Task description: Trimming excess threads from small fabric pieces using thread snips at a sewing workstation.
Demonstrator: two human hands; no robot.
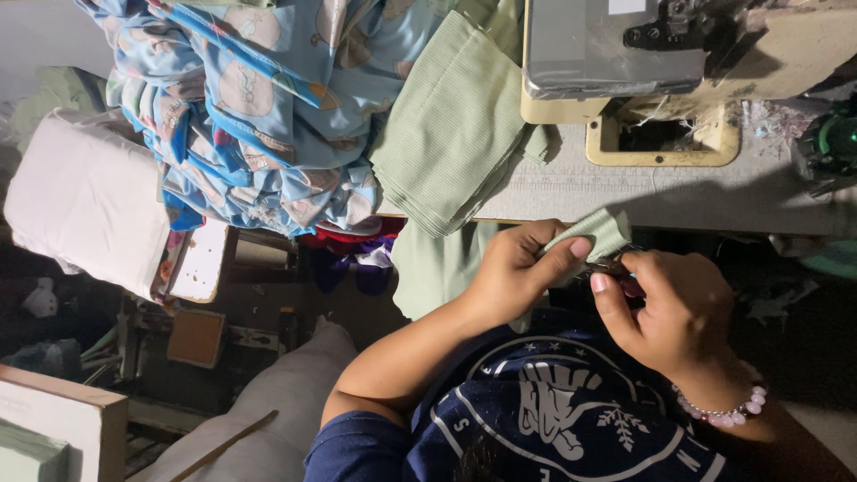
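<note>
My left hand pinches a small folded piece of pale green ribbed fabric between thumb and fingers, just below the table edge. My right hand, with a pink bead bracelet on the wrist, is closed on a small dark tool whose tip meets the fabric piece. The tool is mostly hidden by the fingers and by shadow. Both hands sit close together above my dark blue printed shirt.
A stack of green ribbed pieces lies on the sewing table, and more green cloth hangs over its edge. A heap of light blue printed fabric is at the left. The sewing machine stands at the back right. White bundles are far left.
</note>
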